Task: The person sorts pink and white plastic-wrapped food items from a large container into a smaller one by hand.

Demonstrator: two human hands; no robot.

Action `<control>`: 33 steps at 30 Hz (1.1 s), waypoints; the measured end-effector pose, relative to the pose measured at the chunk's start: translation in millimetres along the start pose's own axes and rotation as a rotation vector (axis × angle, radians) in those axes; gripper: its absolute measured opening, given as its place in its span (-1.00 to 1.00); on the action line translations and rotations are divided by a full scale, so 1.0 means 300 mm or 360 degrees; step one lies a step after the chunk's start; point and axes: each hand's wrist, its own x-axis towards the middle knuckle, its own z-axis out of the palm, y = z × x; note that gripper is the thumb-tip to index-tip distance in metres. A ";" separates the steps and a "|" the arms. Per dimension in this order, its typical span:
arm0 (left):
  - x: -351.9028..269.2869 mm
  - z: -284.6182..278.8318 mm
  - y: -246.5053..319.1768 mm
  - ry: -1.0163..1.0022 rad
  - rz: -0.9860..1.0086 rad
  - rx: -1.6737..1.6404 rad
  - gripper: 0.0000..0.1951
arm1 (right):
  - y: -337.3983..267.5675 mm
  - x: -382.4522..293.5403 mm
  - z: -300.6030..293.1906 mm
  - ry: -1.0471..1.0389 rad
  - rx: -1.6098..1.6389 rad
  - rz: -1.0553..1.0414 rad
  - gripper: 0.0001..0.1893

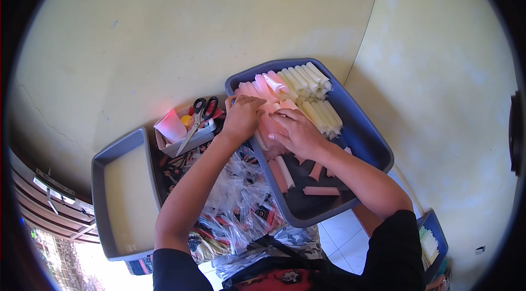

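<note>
A dark blue-grey plastic tub (370, 139) stands before me with tube-shaped plastic packets in it. Pink packets (273, 85) lie stacked at its upper left, pale yellow packets (304, 77) at its upper right. My left hand (243, 115) rests on the pink packets near the tub's left rim, fingers bent. My right hand (299, 133) lies over the middle of the pink pile, touching it, fingers spread a little. Whether either hand grips a packet cannot be told. A few loose pink packets (321, 191) lie on the tub's lower floor.
At left stands a grey tub (154, 176) holding whitish liquid. Beside it, a small container (166, 149) holds a pink-white cup (170, 126) and black-handled scissors (197, 120). Clear plastic bags (234, 192) lie heaped between the tubs. Another blue tub (437, 229) with packets stands low at right.
</note>
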 end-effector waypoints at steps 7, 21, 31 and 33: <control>0.017 -0.040 0.119 0.0264 0.0400 0.0131 -0.72 | -0.012 -0.017 -0.214 0.0156 0.0236 0.0216 -0.61; 0.149 0.287 0.431 -0.1062 0.0645 -0.0544 -0.57 | 0.104 -0.377 -0.281 -0.0938 -0.0392 0.1114 -0.46; 0.103 0.515 0.475 -0.1316 0.0718 -0.0092 -0.56 | 0.197 -0.375 -0.161 -0.1542 -0.0543 0.0819 -0.28; 0.097 0.525 0.459 -0.1227 0.0719 -0.0106 -0.58 | 0.228 -0.391 -0.127 -0.1548 -0.0589 0.0779 -0.31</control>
